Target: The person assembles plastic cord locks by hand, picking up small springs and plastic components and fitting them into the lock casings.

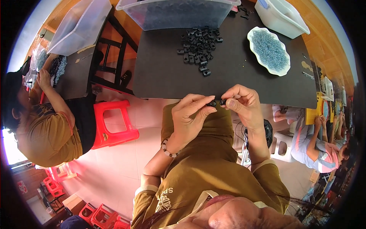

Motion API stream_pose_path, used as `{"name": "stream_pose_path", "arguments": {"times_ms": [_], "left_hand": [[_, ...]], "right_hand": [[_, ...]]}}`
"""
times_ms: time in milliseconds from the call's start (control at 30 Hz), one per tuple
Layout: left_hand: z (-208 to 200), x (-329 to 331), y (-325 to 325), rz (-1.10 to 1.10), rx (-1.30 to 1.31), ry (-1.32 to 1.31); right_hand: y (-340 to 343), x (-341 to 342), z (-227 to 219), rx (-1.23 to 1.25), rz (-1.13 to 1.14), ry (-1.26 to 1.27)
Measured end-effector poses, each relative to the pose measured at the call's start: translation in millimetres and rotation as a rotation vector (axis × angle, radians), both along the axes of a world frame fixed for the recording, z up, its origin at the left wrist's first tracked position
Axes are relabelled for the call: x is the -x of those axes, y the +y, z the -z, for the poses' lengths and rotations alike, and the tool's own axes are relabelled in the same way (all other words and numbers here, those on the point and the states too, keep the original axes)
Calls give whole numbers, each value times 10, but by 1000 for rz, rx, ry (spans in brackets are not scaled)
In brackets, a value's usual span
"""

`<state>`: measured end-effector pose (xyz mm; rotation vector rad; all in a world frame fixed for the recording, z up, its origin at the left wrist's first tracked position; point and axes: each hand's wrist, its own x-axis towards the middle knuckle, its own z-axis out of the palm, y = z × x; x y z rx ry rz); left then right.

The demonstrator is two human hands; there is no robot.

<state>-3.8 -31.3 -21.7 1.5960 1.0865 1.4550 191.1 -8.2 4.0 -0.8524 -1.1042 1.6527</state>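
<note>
Just off the near edge of the dark table [160,72], my two hands meet over my lap. Between thumb and fingertips, my left hand [191,112] pinches a small black plastic part [212,103] with a round hole showing. Beside it, my right hand [244,105] pinches another small black piece [223,102], mostly covered by the fingertips. The two pieces lie close together; whether they touch I cannot tell. Ahead of my hands on the table is a loose pile of similar black parts [198,47], short blocks with holes.
A clear plastic bin [179,17] of dark parts stands behind the pile. Right of it are a scalloped white dish [254,47] of small silvery pieces and a white tub [280,19]. A person [49,129] works at the left by a red stool [114,135]; others sit at right.
</note>
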Motion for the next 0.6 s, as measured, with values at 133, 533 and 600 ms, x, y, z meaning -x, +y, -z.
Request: {"name": "stream_pose_path", "arguments": {"times_ms": [133, 533, 600], "left_hand": [[7, -1, -28, 14, 34, 36], [10, -20, -48, -23, -95, 149], [5, -32, -53, -32, -130, 159]], "right_hand": [[-32, -9, 8, -62, -34, -30], [-115, 41, 96, -108, 23, -136], [-135, 55, 94, -115, 39, -135]]}}
